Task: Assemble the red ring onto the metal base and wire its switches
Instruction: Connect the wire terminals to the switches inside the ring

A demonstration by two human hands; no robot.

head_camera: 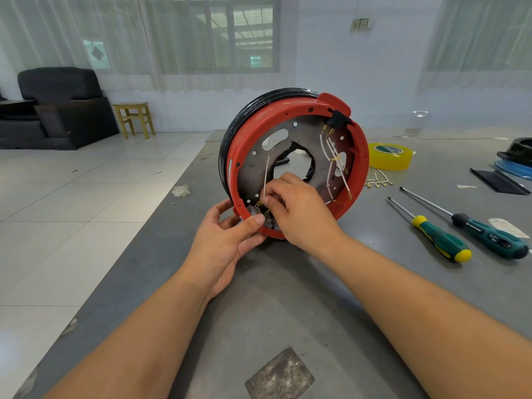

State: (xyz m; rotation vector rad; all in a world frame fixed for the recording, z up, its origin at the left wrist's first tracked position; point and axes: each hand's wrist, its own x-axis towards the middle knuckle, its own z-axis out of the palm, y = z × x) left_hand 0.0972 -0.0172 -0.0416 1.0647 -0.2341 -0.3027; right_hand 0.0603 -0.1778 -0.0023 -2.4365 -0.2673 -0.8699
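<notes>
The red ring (361,156) stands on edge on the grey table, fitted around the metal base (311,133) with a black rim behind it. My left hand (227,240) grips the ring's lower edge, thumb pressed beside the brass switch terminals (260,207). My right hand (299,208) pinches the lower end of a white wire (267,174) at those terminals. More white wires (334,159) run down from a black switch (338,119) at the ring's top right.
Two green-handled screwdrivers (440,240) (489,234) lie on the table to the right. A yellow tape roll (390,156) and loose wires with terminals (378,181) lie behind the ring. Black and blue parts (515,165) sit at the far right. The table's left edge (161,208) drops to tiled floor.
</notes>
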